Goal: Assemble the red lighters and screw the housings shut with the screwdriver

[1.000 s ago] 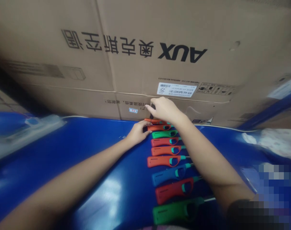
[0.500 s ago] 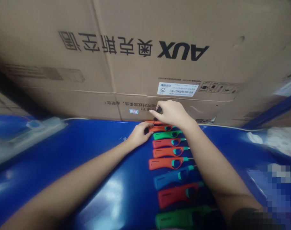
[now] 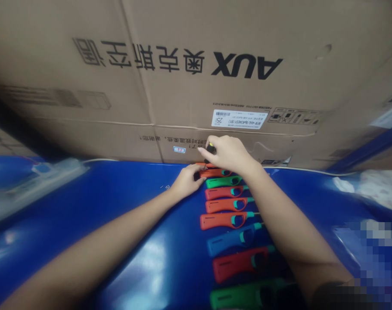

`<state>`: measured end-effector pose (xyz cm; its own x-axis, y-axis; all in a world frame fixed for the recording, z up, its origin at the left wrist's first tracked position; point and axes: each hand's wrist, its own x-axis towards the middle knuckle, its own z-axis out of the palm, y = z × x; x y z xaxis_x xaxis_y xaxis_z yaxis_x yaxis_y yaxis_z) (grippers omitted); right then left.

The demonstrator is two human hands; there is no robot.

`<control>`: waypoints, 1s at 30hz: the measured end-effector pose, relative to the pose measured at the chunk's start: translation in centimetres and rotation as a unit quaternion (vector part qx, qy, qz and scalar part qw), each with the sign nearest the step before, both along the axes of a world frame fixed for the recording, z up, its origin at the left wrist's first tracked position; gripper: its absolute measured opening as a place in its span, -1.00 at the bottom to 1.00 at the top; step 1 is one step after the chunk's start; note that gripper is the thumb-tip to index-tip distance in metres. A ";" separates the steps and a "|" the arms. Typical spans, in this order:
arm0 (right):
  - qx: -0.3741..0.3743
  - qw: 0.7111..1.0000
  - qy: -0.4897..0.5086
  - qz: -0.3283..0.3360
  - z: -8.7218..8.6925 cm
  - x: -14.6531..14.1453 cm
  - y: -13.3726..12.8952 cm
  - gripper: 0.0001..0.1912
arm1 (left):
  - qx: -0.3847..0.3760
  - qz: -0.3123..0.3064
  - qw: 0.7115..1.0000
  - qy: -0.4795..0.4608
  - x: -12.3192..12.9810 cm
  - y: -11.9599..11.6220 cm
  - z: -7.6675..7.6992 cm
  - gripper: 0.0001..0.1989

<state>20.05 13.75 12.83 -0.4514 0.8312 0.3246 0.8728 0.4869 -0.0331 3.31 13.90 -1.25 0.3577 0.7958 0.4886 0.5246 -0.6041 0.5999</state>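
Gas lighters lie in a column on the blue table, among them a green one (image 3: 223,181), a red one (image 3: 225,192), an orange one (image 3: 226,221) and a blue one (image 3: 231,239). At the far end, my left hand (image 3: 188,181) pinches the handle end of an orange lighter (image 3: 213,173). My right hand (image 3: 230,154) is closed around a black and yellow screwdriver (image 3: 210,148), its thin shaft pointing down at the far lighters. Its tip is too small to make out clearly.
A big cardboard box (image 3: 183,99) stands along the table's far edge. At the left lies a blurred, clear plastic-wrapped object (image 3: 54,185). A white cable (image 3: 306,171) runs along the box, and a white patterned bundle (image 3: 377,187) sits at the right.
My right hand has shifted slightly left, and more of the screwdriver's yellow and black handle shows. My left hand stays in the same place.
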 end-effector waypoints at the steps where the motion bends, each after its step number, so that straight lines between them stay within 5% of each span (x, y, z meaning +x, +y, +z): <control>1: -0.003 1.000 0.004 0.005 0.0 0.0 0.0 -0.67 | 0.000 0.000 1.000 -0.002 0.0 0.0 0.0 -0.73; 12: -0.038 0.999 -0.010 0.015 1.0 0.3 -0.6 -0.76 | -0.004 0.004 1.000 -0.014 0.2 -0.3 0.5 -0.79; 30: -0.019 0.999 -0.011 -0.025 0.6 -0.3 -0.6 -0.63 | -0.008 0.021 1.000 -0.012 0.1 -0.7 0.8 -0.84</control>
<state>19.76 13.12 13.44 -0.4163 0.8641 0.2828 0.8963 0.4423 -0.0320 3.45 13.19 -0.48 0.3126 0.8174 0.4839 0.5343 -0.5725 0.6219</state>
